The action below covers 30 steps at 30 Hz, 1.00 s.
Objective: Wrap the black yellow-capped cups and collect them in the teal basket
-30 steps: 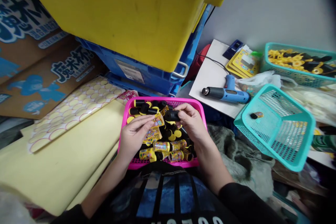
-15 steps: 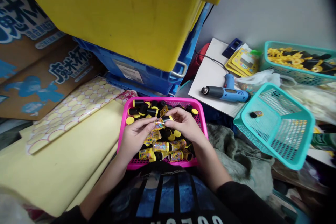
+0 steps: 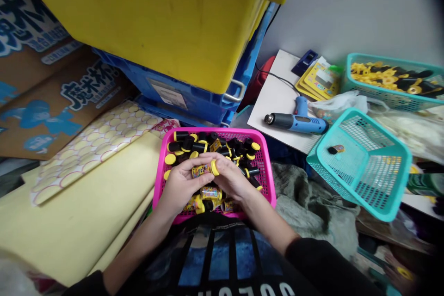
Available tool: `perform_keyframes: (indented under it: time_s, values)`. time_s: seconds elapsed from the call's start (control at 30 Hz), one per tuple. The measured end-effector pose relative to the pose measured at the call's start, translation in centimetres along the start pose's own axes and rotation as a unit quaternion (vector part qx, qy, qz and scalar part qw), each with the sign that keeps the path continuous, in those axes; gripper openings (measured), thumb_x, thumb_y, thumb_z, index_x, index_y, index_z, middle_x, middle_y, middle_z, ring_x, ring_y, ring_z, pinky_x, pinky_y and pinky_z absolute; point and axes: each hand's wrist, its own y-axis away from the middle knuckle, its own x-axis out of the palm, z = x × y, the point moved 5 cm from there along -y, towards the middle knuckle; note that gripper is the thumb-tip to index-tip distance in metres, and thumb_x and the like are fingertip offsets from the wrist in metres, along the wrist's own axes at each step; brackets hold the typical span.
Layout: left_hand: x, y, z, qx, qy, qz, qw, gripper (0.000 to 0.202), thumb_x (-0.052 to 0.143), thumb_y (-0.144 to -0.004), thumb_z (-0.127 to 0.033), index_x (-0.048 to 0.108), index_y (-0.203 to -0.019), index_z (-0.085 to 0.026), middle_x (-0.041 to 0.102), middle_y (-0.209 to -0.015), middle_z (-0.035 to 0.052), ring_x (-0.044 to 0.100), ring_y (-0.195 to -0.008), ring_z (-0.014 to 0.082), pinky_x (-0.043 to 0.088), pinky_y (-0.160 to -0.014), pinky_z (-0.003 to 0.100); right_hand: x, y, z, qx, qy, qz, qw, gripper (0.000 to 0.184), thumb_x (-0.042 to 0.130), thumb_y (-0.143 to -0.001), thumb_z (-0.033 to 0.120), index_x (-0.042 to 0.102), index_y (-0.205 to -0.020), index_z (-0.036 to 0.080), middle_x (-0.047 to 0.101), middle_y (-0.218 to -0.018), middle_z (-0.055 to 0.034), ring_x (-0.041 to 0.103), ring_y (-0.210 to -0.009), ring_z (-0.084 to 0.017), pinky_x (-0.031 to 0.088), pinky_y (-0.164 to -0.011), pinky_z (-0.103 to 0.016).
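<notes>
**One bottle in hand with sleeve on; most of the visible pile plain black**

Held bottle (image 3: 200, 170) is mid-frame, over the pink basket (image 3: 272, 199), printed sleeve around its body. Left hand (image 3: 178, 186) pinches the sleeved body, right hand (image 3: 231, 179) is clamped at the yellow cap end. Can't tell if the sleeve is tight or loose.

Done, by my read: this one, plus a few sleeved bottles (image 3: 211, 193) in the near part of the basket, just below the hands in frame. Left: plain black bottles (image 3: 188, 142) toward the basket's far and right sides, no sleeve visible. Count unclear; hands cover part of the pile.

Heat gun (image 3: 301, 123) lies on the white table (image 3: 263, 101), right of center, no hand on it. Teal basket (image 3: 388, 185), right of frame: one small sleeved piece (image 3: 336, 149) inside.
</notes>
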Motion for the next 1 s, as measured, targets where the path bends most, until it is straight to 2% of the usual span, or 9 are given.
perform_keyframes:
  time_s: [0.17, 0.3, 0.47, 0.6, 0.67, 0.73, 0.8, 0.87, 1.0]
  values:
    - [0.7, 0.6, 0.3, -0.023, 0.032, 0.019, 0.999, 0.03, 0.086, -0.059, -0.021, 0.075, -0.086, -0.021, 0.073, -0.095, 0.0019, 0.065, -0.087, 0.0158, 0.053, -0.081, 0.027, -0.7, 0.1, 0.2, -0.027, 0.048, -0.03, 0.998, 0.066, 0.073, -0.068, 0.06, 0.049, -0.107, 0.011, 0.052, -0.088, -0.0027, 0.048, -0.072, 0.0, 0.042, -0.065, -0.009]
    - [1.4, 1.2, 0.8, -0.084, 0.179, 0.092, 0.976, 0.03, 0.078, -0.074, -0.033, 0.07, -0.101, -0.023, 0.067, -0.093, 0.0021, 0.06, -0.074, 0.0118, 0.05, -0.066, 0.023, -1.4, 0.5, 1.5, -0.049, 0.027, -0.018, 0.998, 0.073, 0.053, -0.076, 0.076, 0.048, -0.11, 0.012, 0.054, -0.098, -0.0068, 0.053, -0.079, -0.005, 0.049, -0.069, -0.017]
    - [0.7, 1.5, 1.1, -0.131, 0.231, 0.114, 0.957, 0.029, 0.068, -0.082, -0.036, 0.063, -0.106, -0.022, 0.057, -0.087, 0.0017, 0.051, -0.069, 0.0104, 0.043, -0.06, 0.021, -6.2, 1.2, 4.1, -0.11, 0.14, -0.183, 0.967, 0.07, 0.049, -0.078, 0.073, 0.051, -0.111, 0.011, 0.054, -0.113, -0.0109, 0.055, -0.088, -0.007, 0.049, -0.073, -0.016]
    - [0.3, 1.9, 0.7, -0.041, -0.066, 0.153, 0.985, 0.024, 0.049, -0.093, -0.037, 0.055, -0.113, -0.026, 0.056, -0.1, 0.0035, 0.053, -0.086, 0.0169, 0.045, -0.076, 0.03, -9.8, 2.0, 5.8, -0.121, 0.325, -0.31, 0.885, 0.055, 0.052, -0.083, 0.059, 0.058, -0.106, 0.01, 0.058, -0.104, -0.0077, 0.055, -0.087, -0.006, 0.044, -0.075, -0.013]
    - [1.0, 2.4, 0.4, 0.056, -0.283, 0.183, 0.94, 0.021, 0.042, -0.095, -0.031, 0.054, -0.11, -0.024, 0.056, -0.108, 0.0059, 0.05, -0.101, 0.0217, 0.041, -0.091, 0.039, -10.0, 1.7, 6.1, -0.096, 0.436, -0.325, 0.833, 0.041, 0.053, -0.085, 0.048, 0.062, -0.102, 0.011, 0.06, -0.099, -0.0051, 0.055, -0.086, -0.005, 0.042, -0.078, -0.013]
    - [2.1, 2.9, 0.6, 0.146, -0.434, 0.214, 0.863, 0.023, 0.036, -0.095, -0.023, 0.054, -0.107, -0.021, 0.056, -0.111, 0.0084, 0.048, -0.107, 0.0246, 0.037, -0.096, 0.044, -9.4, 0.7, 6.0, -0.049, 0.53, -0.306, 0.79, 0.034, 0.051, -0.088, 0.042, 0.065, -0.099, 0.013, 0.061, -0.095, -0.0032, 0.055, -0.082, -0.004, 0.039, -0.076, -0.012]
    - [3.0, 3.2, 1.3, 0.19, -0.519, 0.235, 0.799, 0.027, 0.031, -0.093, -0.017, 0.055, -0.106, -0.018, 0.057, -0.109, 0.0104, 0.049, -0.103, 0.0256, 0.04, -0.092, 0.045, -8.6, -0.5, 5.7, 0.0, 0.587, -0.299, 0.752, 0.041, 0.047, -0.091, 0.049, 0.066, -0.094, 0.014, 0.061, -0.087, -0.0032, 0.053, -0.074, -0.005, 0.035, -0.071, -0.013]
    - [3.3, 3.2, 2.0, 0.193, -0.568, 0.231, 0.766, 0.029, 0.033, -0.092, -0.015, 0.056, -0.109, -0.016, 0.057, -0.11, 0.0121, 0.051, -0.101, 0.0268, 0.043, -0.088, 0.046, -7.9, -1.7, 5.4, 0.038, 0.612, -0.305, 0.729, 0.05, 0.047, -0.089, 0.059, 0.066, -0.09, 0.013, 0.06, -0.079, -0.0039, 0.048, -0.066, -0.005, 0.032, -0.067, -0.014]
    - [2.7, 2.7, 1.7, 0.199, -0.564, 0.198, 0.777, 0.026, 0.048, -0.09, -0.024, 0.063, -0.111, -0.021, 0.054, -0.127, 0.0122, 0.048, -0.116, 0.0317, 0.038, -0.097, 0.055, -7.5, -2.8, 5.0, 0.072, 0.622, -0.279, 0.728, 0.031, 0.06, -0.084, 0.044, 0.068, -0.087, 0.014, 0.06, -0.076, -0.0029, 0.045, -0.063, -0.004, 0.03, -0.067, -0.014]
